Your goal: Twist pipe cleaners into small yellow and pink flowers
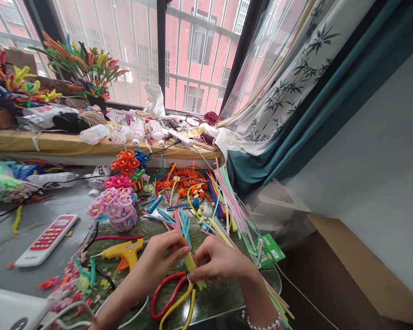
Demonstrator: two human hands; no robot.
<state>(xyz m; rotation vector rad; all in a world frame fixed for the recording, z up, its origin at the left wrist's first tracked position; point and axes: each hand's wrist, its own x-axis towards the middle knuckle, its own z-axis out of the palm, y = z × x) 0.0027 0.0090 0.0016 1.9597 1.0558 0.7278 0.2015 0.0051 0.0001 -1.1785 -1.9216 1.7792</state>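
My left hand (165, 256) and my right hand (218, 263) meet over the front of the table. Between them is a short bundle of pale yellow pipe cleaners (190, 262). My right hand is closed round its lower part, with cut ends showing below the thumb. Fingers of my left hand are bent together against its upper end. Just beneath lie scissors with one red and one yellow handle (170, 298); their blades are hidden. A yellow glue gun (125, 252) lies left of my left hand. Pink and blue pipe cleaners (182, 224) lie behind the hands.
A pot of pink pipe-cleaner flowers (122, 213) stands left of the hands. Long pastel pipe cleaners (232, 197) spread along the right edge, beside a green card (271, 251). A white and red remote-like device (48, 240) lies far left. White cables run along the front.
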